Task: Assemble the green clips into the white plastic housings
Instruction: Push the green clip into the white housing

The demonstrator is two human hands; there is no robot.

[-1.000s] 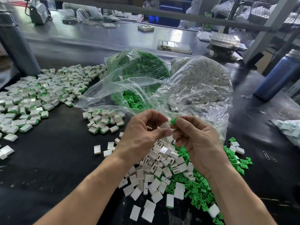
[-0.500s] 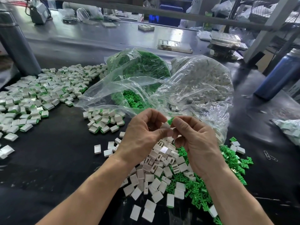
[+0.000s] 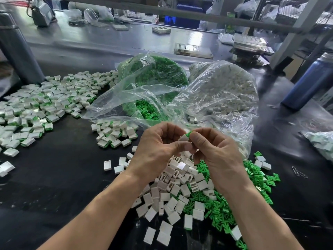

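Observation:
My left hand (image 3: 158,148) pinches a small white housing (image 3: 184,137) at its fingertips. My right hand (image 3: 216,148) pinches a green clip (image 3: 188,134) that sits against the housing's top edge. The two hands meet above a heap of loose white housings (image 3: 173,192) on the black table. A spread of loose green clips (image 3: 234,201) lies under and to the right of my right forearm. How deep the clip sits in the housing is hidden by my fingers.
Assembled white-and-green pieces lie in a small pile (image 3: 115,132) and a large pile (image 3: 41,105) at left. Clear bags of green clips (image 3: 155,73) and white housings (image 3: 225,91) stand behind my hands. A blue bottle (image 3: 310,83) stands at right, paper clips (image 3: 299,172) nearby.
The hands have closed together slightly and the green clip now sits against the housing's edge. The piles and bags have not moved.

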